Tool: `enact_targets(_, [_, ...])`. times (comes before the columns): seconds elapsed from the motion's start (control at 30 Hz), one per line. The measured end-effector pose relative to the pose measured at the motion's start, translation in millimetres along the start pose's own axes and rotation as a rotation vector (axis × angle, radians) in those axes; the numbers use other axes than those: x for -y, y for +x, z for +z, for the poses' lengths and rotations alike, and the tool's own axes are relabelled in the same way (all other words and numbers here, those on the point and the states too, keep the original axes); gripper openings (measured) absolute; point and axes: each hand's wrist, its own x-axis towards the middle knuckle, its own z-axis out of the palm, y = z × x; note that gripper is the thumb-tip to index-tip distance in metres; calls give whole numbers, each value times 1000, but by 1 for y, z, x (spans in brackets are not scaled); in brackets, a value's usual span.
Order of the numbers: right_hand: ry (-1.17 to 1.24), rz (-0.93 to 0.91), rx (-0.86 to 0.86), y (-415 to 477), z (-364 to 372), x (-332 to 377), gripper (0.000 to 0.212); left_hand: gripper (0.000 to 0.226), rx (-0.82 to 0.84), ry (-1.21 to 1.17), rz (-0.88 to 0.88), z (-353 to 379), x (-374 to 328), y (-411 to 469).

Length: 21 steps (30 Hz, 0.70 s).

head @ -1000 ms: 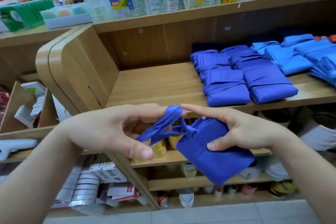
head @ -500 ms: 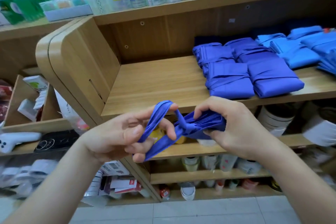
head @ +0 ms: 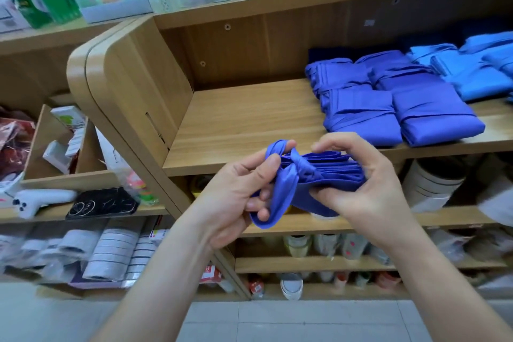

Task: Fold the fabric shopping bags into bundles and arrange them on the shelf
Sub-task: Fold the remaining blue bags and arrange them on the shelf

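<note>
Since a second ago the royal-blue shopping bag (head: pixel 333 172) has gone from a loose flap hanging under the right hand to a tight pleated wad, and the two hands have closed right in on each other

Right now the right hand (head: pixel 372 189) is grasping that wad, fingers curled over the top and thumb pressing in from underneath. The left hand (head: pixel 236 197) is at 9 o'clock of it, fingers and thumb curled round the handle strap (head: pixel 280 197), which loops down through the fist and cinches round the wad's left end. The whole thing sits just below frame centre, up in the hands in front of the lip of the wooden shelf board (head: pixel 236 119), not lying on it

Up at 2 o'clock on that same board are the finished bundles (head: pixel 433 116) in the same royal blue, packed side by side and touching, and further out toward 3 o'clock a batch of lighter blue bundles (head: pixel 469 78). The left half of the board is bare wood

Over at 9 o'clock on the next unit a black phone case (head: pixel 102 203) lies beside a white gadget (head: pixel 36 200), too blurry to name. Green packs (head: pixel 52 0) sit at 10 o'clock
</note>
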Motion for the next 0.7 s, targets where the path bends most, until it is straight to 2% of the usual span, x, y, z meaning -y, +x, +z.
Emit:
enact_targets(0.07, [-177, -86, 90, 0, -1, 3, 67, 33, -17, 66, 7, 2, 0, 1])
enact_targets(0.23, [-430, -136, 171, 6, -7, -4, 49, 39, 43, 172, -36, 2, 3, 6])
enact_targets(0.33, [-484, -166, 170, 7, -10, -4, 38, 44, 94, 84, -53, 0, 7, 5])
enact_targets(0.4, [-403, -144, 91, 8, -15, -3, 33, 41, 20, -106, -29, 1, 11, 7])
enact_targets(0.47, [-242, -49, 21, 8, -20, 1, 31, 31, -137, -305, -27, 2, 16, 9])
enact_targets(0.53, [-100, 48, 22, 6, -21, 4, 29, 31, -222, -350, -8, 3, 21, 7])
enact_targets(0.57, [-28, 87, 36, 5, -21, 5, 27, 34, -229, -286, -1, 4, 24, 6])
enact_targets(0.63, [141, 147, 40, 5, -21, 4, 25, 45, -225, -13, 72, 4, 27, 3])
enact_targets(0.7, [312, 209, 50, 7, -20, 2, 27, 57, -206, 347, 283, 2, 25, -1])
